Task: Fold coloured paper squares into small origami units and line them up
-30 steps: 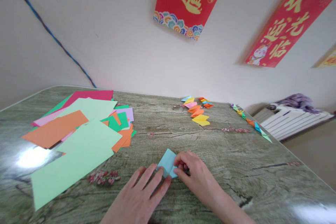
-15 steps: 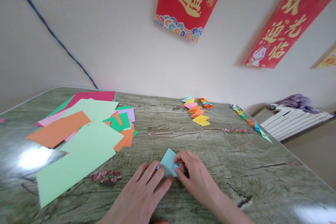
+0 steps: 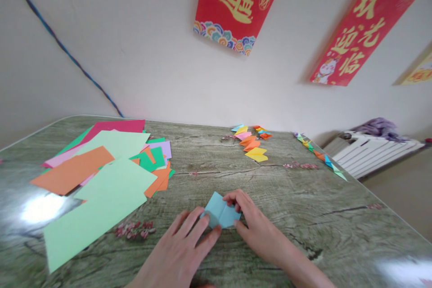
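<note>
A small light-blue folded paper point(image 3: 220, 211) lies on the wood-grain table point(image 3: 270, 189) near the front edge. My left hand point(image 3: 184, 249) rests flat with its fingers stretched out, the fingertips pressing the paper's left corner. My right hand point(image 3: 254, 224) sits at the paper's right side, fingers curled and pinching its upper right edge. A crease runs across the paper's middle.
A spread of coloured paper sheets point(image 3: 104, 175) covers the table's left part. Several small folded pieces point(image 3: 254, 144) lie at the back centre, and a row of folded triangles point(image 3: 320, 158) runs along the right edge. A radiator point(image 3: 367, 153) stands beyond it. Red banners hang on the wall.
My right hand has opened out from covering the paper's right part, so more of the blue paper shows. The left hand stays pressed on the paper's left corner.
</note>
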Motion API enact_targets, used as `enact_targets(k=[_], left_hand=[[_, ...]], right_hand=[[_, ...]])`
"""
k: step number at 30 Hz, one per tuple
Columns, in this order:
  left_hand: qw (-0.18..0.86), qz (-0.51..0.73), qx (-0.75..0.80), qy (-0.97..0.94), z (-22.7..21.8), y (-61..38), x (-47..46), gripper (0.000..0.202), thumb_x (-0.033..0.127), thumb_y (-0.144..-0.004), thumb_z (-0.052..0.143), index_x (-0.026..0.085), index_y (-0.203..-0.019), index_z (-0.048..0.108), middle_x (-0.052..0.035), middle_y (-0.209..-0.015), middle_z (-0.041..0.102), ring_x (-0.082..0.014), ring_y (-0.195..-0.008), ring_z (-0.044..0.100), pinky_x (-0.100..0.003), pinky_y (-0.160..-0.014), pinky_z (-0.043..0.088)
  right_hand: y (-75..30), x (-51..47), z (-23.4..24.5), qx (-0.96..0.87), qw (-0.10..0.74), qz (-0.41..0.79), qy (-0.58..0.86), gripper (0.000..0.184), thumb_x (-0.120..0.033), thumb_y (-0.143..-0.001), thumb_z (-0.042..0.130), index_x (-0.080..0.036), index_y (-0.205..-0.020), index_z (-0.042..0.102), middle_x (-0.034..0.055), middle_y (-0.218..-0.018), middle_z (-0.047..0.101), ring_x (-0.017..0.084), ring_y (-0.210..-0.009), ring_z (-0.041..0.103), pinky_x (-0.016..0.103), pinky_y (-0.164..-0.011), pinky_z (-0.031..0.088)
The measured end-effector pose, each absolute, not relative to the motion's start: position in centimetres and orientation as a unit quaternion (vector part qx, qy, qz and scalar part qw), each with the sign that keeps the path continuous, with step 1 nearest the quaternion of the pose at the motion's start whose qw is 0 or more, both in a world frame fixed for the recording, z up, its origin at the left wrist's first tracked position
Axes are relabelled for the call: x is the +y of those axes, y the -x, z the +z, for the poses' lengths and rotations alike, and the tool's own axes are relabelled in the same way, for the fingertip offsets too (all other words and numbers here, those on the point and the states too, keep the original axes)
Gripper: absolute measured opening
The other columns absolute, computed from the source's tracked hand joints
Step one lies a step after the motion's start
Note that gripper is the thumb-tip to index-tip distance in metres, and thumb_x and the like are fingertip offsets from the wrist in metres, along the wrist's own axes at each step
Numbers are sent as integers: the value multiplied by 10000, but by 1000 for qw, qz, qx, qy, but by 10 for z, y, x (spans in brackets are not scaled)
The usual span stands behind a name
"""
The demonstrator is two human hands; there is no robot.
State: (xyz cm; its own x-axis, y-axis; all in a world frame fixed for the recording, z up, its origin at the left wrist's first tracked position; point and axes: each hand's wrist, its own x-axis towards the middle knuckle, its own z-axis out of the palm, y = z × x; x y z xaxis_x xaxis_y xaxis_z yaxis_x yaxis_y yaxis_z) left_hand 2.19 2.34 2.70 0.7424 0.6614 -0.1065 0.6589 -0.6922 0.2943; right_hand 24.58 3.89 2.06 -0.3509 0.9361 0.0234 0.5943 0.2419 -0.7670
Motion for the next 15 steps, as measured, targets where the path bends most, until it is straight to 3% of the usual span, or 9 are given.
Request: enact_targets(k=[3,7,10,15], left_hand=[[137,9,349,-927,23,-21,25,680,581,-826,607,265,-1410,461,-143,-1427,519,-355,-1344,414,-565,-1058,396],[77,20,341,-937,17,-20,25,591,466,-860,605,285,-1404,463,-114,-1348,587,-325,-1296,478,-497,-1030,446],[28,35,342,-938,12,-20,23,537,374,-880,580,266,-1395,475,-101,-1293,620,-306,-1252,517,-439,-1029,450],[4,67,329,-942,10,-26,21,434,232,-888,545,246,-1322,540,-97,-1227,642,-283,-1139,583,-388,-966,487]], right_hand=[[-250,38,20,-739,276,349,506,591,88,-582,360,-203,-1075,507,37,-1017,543,180,-960,520,338,-902,444],[-244,31,18,-744,327,309,494,491,94,-694,367,-214,-1048,512,17,-927,559,173,-892,541,313,-828,454],[-236,27,18,-760,322,284,488,420,69,-748,437,-219,-1044,517,15,-921,580,180,-881,547,312,-815,450],[-230,31,16,-769,289,279,497,415,79,-715,509,-210,-1012,534,23,-948,612,195,-923,549,327,-848,441]])
